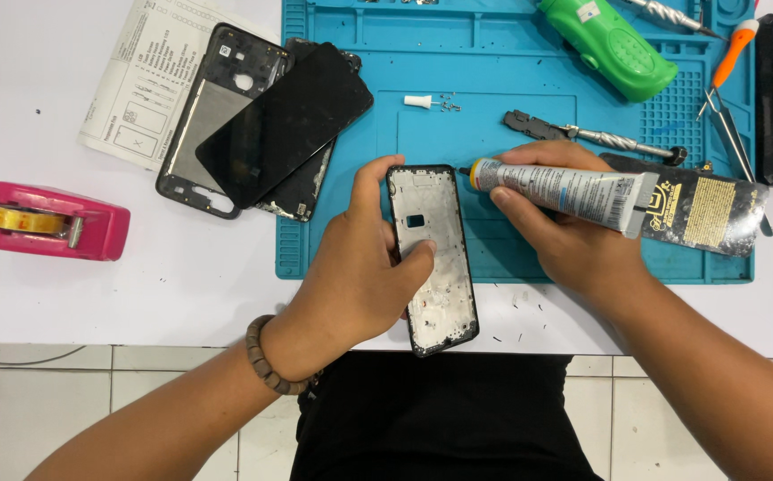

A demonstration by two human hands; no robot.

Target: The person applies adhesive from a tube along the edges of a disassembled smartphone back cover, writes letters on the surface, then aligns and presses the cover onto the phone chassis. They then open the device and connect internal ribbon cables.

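Left hand point(359, 267) clamps the black rectangular phone frame point(431, 258) by its edges, over the white desk point(181, 276) edge. Right hand point(556, 227) is wrapped around the grey squeeze tube of glue point(573, 190), nozzle at the frame's top right corner. Best a light squeeze, thin bead, steady frame. Blue silicone mat point(511, 116) lies beyond both hands.

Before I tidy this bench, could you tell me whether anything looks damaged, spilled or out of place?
The glue tube in the right hand is rolled and crumpled at its tail. Small dark crumbs lie scattered on the white table beside the phone frame held by the left hand. Phone parts lie stacked askew, half off the blue mat.
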